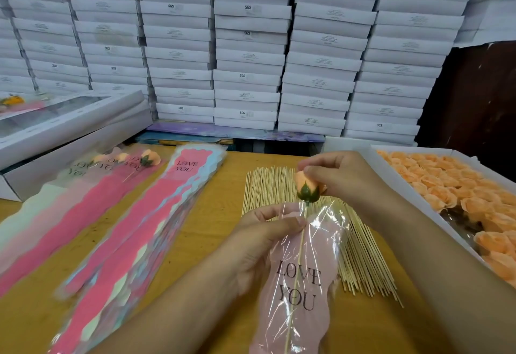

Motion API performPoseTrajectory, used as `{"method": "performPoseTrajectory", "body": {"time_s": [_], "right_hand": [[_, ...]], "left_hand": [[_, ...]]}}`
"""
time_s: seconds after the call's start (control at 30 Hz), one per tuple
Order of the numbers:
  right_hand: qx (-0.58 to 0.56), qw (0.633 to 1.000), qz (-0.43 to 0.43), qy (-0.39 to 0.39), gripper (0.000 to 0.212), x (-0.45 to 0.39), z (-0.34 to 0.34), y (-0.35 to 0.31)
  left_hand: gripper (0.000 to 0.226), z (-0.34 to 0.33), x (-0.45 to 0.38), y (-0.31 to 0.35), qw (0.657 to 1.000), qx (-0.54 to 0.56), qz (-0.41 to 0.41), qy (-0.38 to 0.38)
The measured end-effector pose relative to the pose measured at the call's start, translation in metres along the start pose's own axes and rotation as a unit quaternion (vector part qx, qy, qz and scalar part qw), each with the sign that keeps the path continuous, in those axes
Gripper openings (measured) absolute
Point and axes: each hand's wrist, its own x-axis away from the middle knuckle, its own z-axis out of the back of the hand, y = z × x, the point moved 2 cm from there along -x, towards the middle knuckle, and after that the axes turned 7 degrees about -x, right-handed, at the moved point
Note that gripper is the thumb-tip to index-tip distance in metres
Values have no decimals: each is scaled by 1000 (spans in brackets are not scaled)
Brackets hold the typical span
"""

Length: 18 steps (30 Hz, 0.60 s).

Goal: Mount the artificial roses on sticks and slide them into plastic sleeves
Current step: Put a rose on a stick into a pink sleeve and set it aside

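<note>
I see my right hand [339, 176] pinching the rose [307, 187] by its petals, above the sleeve [300, 278], whose mouth my left hand [268, 237] pinches. The stick [297, 264] already runs down inside, long axis toward the near edge of the surface [212, 222]. Loose sticks [363, 264] lie beneath, the rose tray [371, 155] along the right edge; I judge the way down unobstructed.

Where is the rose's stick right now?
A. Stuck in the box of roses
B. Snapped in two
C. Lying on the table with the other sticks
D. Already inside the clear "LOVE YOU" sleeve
D: the stick runs down inside the sleeve, with the rose above its opening.
</note>
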Motion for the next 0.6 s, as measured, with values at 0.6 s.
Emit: {"method": "performPoseTrajectory", "body": {"time_s": [0.6], "right_hand": [[7,999,41,-3,11,6,-14,19]], "left_hand": [[41,3,-5,0,1000,9,-3,4]]}}
